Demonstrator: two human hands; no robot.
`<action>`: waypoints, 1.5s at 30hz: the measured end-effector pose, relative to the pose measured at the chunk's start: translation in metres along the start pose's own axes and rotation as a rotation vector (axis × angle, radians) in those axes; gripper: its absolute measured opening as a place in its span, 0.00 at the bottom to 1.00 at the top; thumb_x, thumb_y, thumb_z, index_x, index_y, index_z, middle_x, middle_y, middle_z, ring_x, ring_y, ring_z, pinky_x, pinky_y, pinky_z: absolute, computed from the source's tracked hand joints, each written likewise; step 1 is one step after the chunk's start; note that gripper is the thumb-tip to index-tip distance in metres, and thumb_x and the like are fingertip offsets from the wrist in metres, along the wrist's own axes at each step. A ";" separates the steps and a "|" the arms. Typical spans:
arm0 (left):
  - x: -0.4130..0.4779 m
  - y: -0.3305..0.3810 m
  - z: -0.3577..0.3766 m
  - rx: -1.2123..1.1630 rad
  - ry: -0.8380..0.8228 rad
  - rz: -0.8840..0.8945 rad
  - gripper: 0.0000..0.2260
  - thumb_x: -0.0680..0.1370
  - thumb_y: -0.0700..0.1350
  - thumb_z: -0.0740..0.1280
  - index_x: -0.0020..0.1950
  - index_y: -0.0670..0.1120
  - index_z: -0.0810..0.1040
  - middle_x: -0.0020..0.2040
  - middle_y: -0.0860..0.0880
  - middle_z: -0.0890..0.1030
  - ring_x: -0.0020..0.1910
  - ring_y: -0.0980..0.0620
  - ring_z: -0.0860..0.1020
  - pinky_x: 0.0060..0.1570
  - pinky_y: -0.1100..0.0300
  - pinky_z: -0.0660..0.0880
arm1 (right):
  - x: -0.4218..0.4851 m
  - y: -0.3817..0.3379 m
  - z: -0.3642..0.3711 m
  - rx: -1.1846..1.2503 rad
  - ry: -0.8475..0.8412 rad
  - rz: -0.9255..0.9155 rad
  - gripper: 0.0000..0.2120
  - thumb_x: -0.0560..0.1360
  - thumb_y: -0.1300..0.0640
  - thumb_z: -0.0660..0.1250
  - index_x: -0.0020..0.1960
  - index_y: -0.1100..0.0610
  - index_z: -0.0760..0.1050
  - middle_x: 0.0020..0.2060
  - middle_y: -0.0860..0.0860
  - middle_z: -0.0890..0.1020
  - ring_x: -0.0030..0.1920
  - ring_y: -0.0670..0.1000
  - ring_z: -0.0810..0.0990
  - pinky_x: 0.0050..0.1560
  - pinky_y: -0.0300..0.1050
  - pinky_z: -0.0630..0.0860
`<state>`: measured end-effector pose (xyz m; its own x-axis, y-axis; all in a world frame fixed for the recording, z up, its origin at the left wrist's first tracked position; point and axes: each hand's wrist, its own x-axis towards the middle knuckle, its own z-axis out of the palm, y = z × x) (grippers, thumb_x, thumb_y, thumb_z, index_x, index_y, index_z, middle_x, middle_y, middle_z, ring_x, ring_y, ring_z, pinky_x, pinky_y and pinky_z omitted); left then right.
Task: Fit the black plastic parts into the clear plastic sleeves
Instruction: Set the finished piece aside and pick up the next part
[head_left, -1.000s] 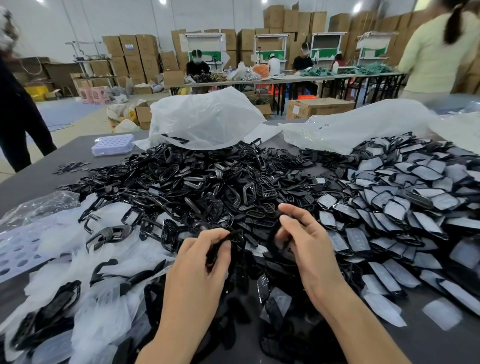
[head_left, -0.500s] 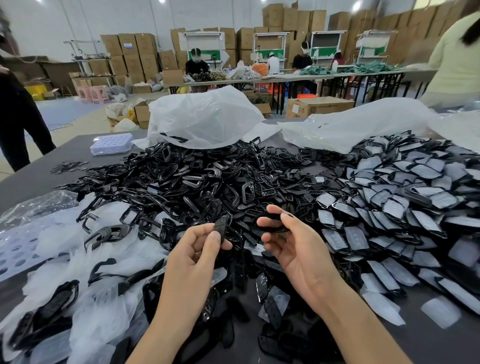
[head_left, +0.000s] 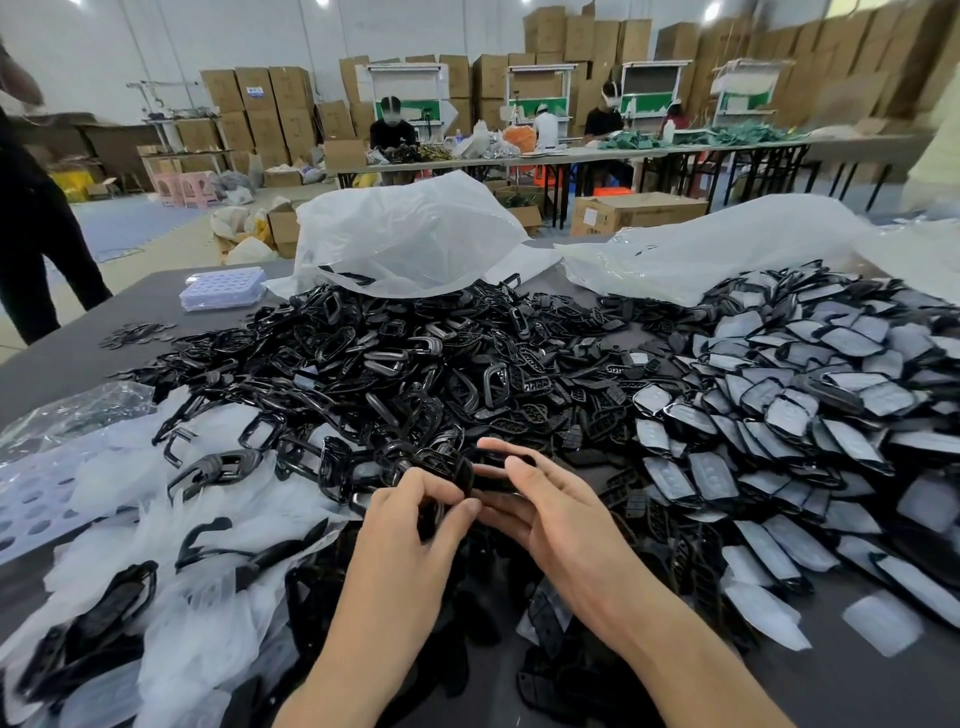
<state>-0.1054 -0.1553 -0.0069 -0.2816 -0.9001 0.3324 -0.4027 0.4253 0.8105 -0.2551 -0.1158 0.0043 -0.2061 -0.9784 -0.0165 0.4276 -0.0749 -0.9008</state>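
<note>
Left hand pinches a black part at its fingertips; right hand, fingers curled, grips a second black part touching it; loose black parts heap just beyond both hands; clear sleeves lie left of the left hand; sleeved parts pile right, across the table.

A dark grey table carries a broad heap of black plastic parts across the middle. Sleeved parts are piled at right, and milky plastic sleeves drift lower left. White plastic bags slump along the top, with a pale tray upper left.
</note>
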 end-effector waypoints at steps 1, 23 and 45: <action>0.000 -0.001 0.000 -0.008 0.003 0.001 0.05 0.75 0.62 0.66 0.46 0.63 0.75 0.45 0.57 0.78 0.47 0.63 0.76 0.47 0.70 0.70 | 0.000 0.000 0.000 -0.012 -0.007 0.003 0.16 0.86 0.58 0.57 0.58 0.50 0.85 0.58 0.57 0.85 0.56 0.55 0.85 0.54 0.43 0.81; -0.001 0.006 -0.004 0.026 -0.016 0.093 0.03 0.80 0.51 0.66 0.49 0.60 0.74 0.48 0.62 0.79 0.46 0.59 0.79 0.44 0.61 0.76 | 0.007 0.009 -0.008 -0.120 0.146 -0.046 0.16 0.84 0.59 0.61 0.52 0.46 0.87 0.41 0.47 0.84 0.44 0.48 0.85 0.46 0.38 0.80; 0.004 0.013 0.004 -0.736 0.157 -0.389 0.07 0.77 0.50 0.70 0.51 0.48 0.82 0.40 0.48 0.85 0.40 0.52 0.84 0.38 0.58 0.82 | -0.003 0.009 0.006 -0.095 -0.037 -0.026 0.12 0.83 0.62 0.63 0.60 0.57 0.84 0.53 0.57 0.87 0.51 0.50 0.86 0.52 0.37 0.80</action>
<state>-0.1154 -0.1532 0.0034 -0.0944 -0.9954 -0.0164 0.2394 -0.0387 0.9701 -0.2458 -0.1144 -0.0013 -0.1830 -0.9829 0.0217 0.3365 -0.0834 -0.9380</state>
